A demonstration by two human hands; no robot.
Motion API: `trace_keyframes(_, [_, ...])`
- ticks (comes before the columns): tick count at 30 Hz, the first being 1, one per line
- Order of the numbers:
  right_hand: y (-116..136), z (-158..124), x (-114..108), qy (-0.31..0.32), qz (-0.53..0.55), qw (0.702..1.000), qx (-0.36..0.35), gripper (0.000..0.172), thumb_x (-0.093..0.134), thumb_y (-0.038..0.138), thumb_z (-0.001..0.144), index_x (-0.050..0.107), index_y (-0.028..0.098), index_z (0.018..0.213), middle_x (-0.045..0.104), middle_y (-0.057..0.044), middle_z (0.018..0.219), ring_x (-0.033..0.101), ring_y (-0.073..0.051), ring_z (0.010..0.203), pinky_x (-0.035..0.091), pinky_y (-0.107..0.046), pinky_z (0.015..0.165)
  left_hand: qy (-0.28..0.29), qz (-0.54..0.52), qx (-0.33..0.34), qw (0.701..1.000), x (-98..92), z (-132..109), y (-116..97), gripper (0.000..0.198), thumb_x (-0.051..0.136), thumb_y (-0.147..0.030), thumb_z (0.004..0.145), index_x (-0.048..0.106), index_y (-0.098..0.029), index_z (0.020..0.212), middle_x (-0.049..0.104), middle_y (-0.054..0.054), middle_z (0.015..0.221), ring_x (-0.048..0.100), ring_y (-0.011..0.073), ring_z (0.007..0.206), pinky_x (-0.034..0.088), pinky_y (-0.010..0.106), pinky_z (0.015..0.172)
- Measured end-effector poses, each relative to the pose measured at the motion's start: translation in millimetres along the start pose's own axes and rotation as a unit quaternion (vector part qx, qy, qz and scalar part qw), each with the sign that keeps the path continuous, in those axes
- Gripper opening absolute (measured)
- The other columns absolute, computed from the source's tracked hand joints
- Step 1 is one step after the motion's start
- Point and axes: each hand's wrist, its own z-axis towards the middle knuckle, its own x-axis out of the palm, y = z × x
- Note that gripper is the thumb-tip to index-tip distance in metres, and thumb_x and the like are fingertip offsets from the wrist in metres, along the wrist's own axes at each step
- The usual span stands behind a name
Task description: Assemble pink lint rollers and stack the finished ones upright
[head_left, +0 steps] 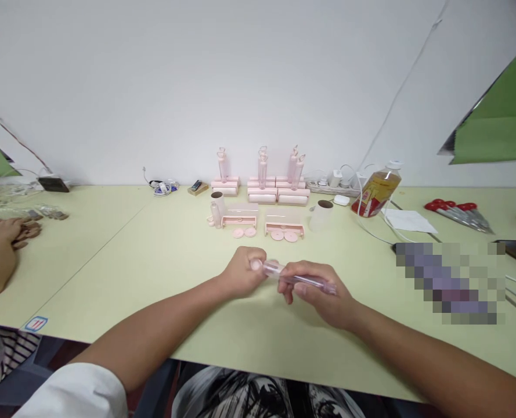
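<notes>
Pink tube (pixel 303 280) pinched between left hand (pixel 241 273) and right hand (pixel 325 297) fingers, over open tabletop (pixel 153 249) near edge.

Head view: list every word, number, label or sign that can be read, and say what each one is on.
"11", in red, on the blue-edged sticker at the near edge of the table; small, so not certain.
On the bottle label: red and yellow print, too blurred to read.
On the pink tube held by the left hand and right hand: no print visible.
</notes>
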Motion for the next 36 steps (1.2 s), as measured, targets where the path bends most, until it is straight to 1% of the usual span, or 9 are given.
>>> trace_keyframes(5, [21.3, 5.4, -24.2, -0.142, -0.096, 0.985, -0.027, 0.03, 0.068, 0.033, 0.082, 0.063, 0.024, 0.11, 0.067, -0.003, 0.08, 0.062, -0.017, 0.065, 0.051, -0.033, 0.061, -0.12, -0.134, -0.126, 0.976, -18.3, 10.8, 11.3, 0.042, 0.053, -0.046, 0.081, 0.03, -0.02, 0.057, 0.027, -0.007, 0.052, 0.026, 0.007, 0.047, 0.02, 0.023, 0.047])
trace_keyframes(8, [24.5, 17.6, -59.0, -0.321, -0.258, 0.911, 0.04, 0.037, 0.069, 0.035, 0.077, 0.06, 0.019, 0.109, 0.059, 0.002, 0.063, 0.055, -0.015, 0.054, 0.045, -0.028, 0.054, -0.086, -0.188, -0.139, 0.968, -22.3, 13.2, 19.4, 0.027, 0.04, -0.039, 0.086, 0.037, -0.021, 0.066, 0.034, -0.006, 0.054, 0.03, 0.0089, 0.044, 0.023, 0.024, 0.044])
trace_keyframes(10, [19.4, 24.1, -86.9, -0.368, -0.346, 0.859, 0.083, 0.032, 0.063, 0.04, 0.079, 0.063, 0.016, 0.1, 0.051, 0.004, 0.053, 0.047, -0.013, 0.047, 0.037, -0.026, 0.047, -0.058, -0.175, -0.127, 0.975, -19.3, 12.0, 20.8, 0.025, 0.035, -0.039, 0.089, 0.04, -0.021, 0.072, 0.039, -0.005, 0.058, 0.034, 0.0101, 0.047, 0.027, 0.024, 0.047])
trace_keyframes(15, [-4.8, 29.6, -135.3, -0.344, -0.508, 0.768, 0.182, 0.03, 0.06, 0.046, 0.077, 0.062, 0.017, 0.069, 0.054, 0.001, 0.056, 0.046, -0.014, 0.052, 0.03, -0.027, 0.05, -0.009, 0.002, -0.038, 0.999, -11.1, 8.5, 11.8, 0.03, 0.046, -0.047, 0.09, 0.051, -0.019, 0.078, 0.047, -0.001, 0.075, 0.044, 0.0136, 0.069, 0.037, 0.027, 0.066])
trace_keyframes(22, [-21.0, 45.0, -139.0, -0.299, -0.568, 0.728, 0.24, 0.031, 0.058, 0.043, 0.079, 0.069, 0.015, 0.082, 0.064, -0.005, 0.065, 0.053, -0.018, 0.059, 0.031, -0.028, 0.054, -0.025, 0.046, -0.07, 0.996, -12.2, 8.6, 7.9, 0.026, 0.062, -0.043, 0.08, 0.065, -0.017, 0.085, 0.05, 0.0, 0.076, 0.046, 0.0134, 0.069, 0.039, 0.027, 0.066])
trace_keyframes(28, [-20.7, 54.3, -143.4, -0.281, -0.575, 0.728, 0.247, 0.038, 0.062, 0.04, 0.077, 0.067, 0.012, 0.104, 0.068, -0.008, 0.077, 0.059, -0.021, 0.07, 0.035, -0.028, 0.058, -0.031, -0.01, -0.075, 0.997, -10.3, 7.8, 10.3, 0.024, 0.065, -0.038, 0.078, 0.068, -0.019, 0.092, 0.055, 0.0, 0.083, 0.05, 0.0123, 0.072, 0.042, 0.025, 0.066])
trace_keyframes(32, [-9.0, 42.2, -124.1, -0.359, -0.525, 0.74, 0.219, 0.063, 0.064, 0.041, 0.076, 0.049, 0.011, 0.129, 0.066, -0.004, 0.073, 0.06, -0.021, 0.069, 0.038, -0.028, 0.059, -0.06, 0.02, -0.061, 0.996, -13.4, 8.6, 8.7, 0.03, 0.07, -0.041, 0.075, 0.071, -0.023, 0.099, 0.05, 0.0, 0.087, 0.048, 0.011, 0.071, 0.042, 0.025, 0.068])
trace_keyframes(34, [-2.5, 33.9, -99.2, -0.344, -0.477, 0.787, 0.188, 0.046, 0.058, 0.044, 0.081, 0.056, 0.014, 0.115, 0.062, -0.002, 0.068, 0.057, -0.018, 0.063, 0.039, -0.028, 0.057, -0.057, 0.039, -0.046, 0.997, -13.0, 7.5, 5.7, 0.029, 0.067, -0.039, 0.079, 0.069, -0.023, 0.103, 0.049, -0.001, 0.081, 0.047, 0.0112, 0.069, 0.042, 0.025, 0.068])
trace_keyframes(36, [0.8, 27.1, -67.4, -0.256, -0.36, 0.879, 0.179, 0.039, 0.051, 0.05, 0.085, 0.059, 0.016, 0.103, 0.06, -0.001, 0.067, 0.053, -0.014, 0.054, 0.039, -0.026, 0.051, -0.029, 0.033, -0.013, 0.999, -10.0, 4.7, 1.4, 0.029, 0.062, -0.037, 0.083, 0.066, -0.021, 0.108, 0.055, 0.0, 0.082, 0.05, 0.0118, 0.07, 0.043, 0.026, 0.068])
